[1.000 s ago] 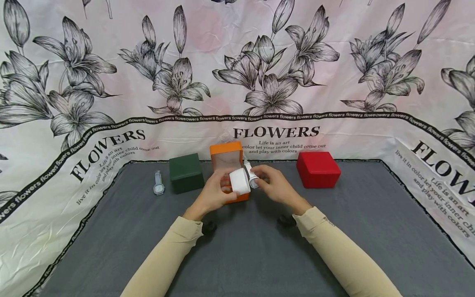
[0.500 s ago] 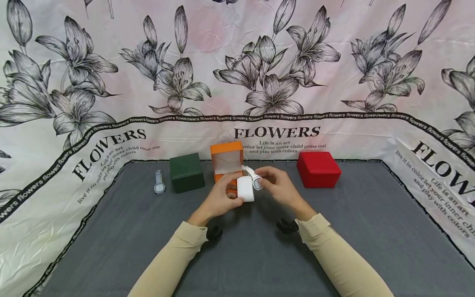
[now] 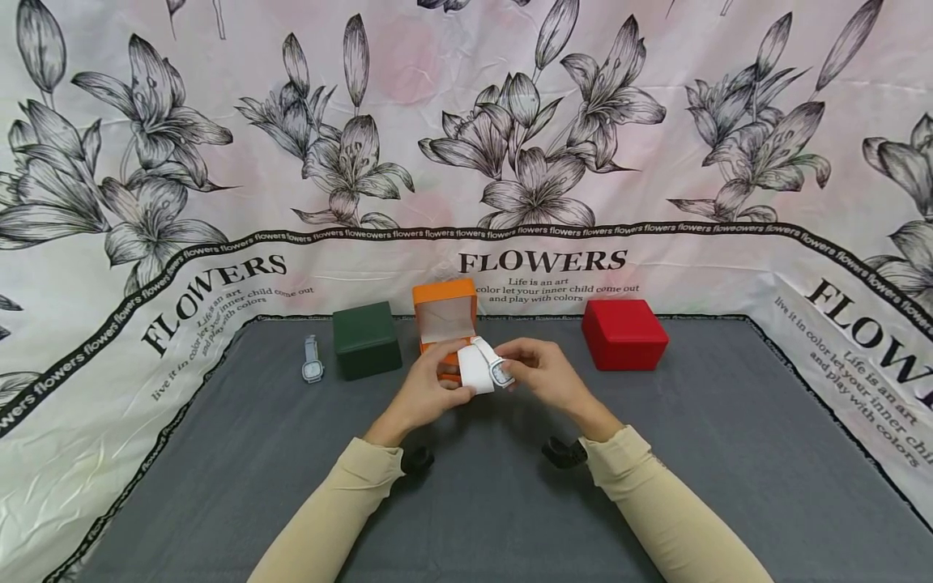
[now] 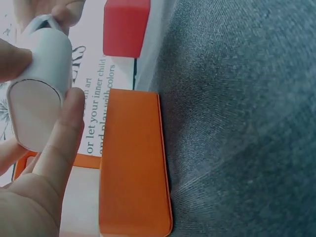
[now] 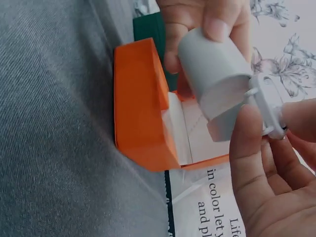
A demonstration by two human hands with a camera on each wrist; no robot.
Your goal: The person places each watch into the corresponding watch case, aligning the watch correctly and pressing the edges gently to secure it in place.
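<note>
In the head view my left hand (image 3: 428, 387) grips a white watch cushion (image 3: 476, 371) with thumb and fingers, just in front of the open orange box (image 3: 445, 314). My right hand (image 3: 545, 371) pinches a white wristwatch (image 3: 500, 373) by its case. Its strap (image 3: 481, 346) lies across the right end of the cushion. The right wrist view shows the watch (image 5: 269, 103) against the rounded cushion (image 5: 212, 66); how far the strap goes round it cannot be told. From the left wrist, the cushion's flat end (image 4: 34, 113) faces the camera.
A green box (image 3: 367, 340) stands left of the orange one, with a second watch (image 3: 312, 360) lying farther left. To the right sits a red box (image 3: 624, 334). Behind the grey tabletop (image 3: 466, 502) hangs a flower-printed cloth (image 3: 408, 170).
Both hands have come slightly nearer the person with the cushion and watch, out from over the orange box. The watch has turned and moved closer onto the cushion's right end.
</note>
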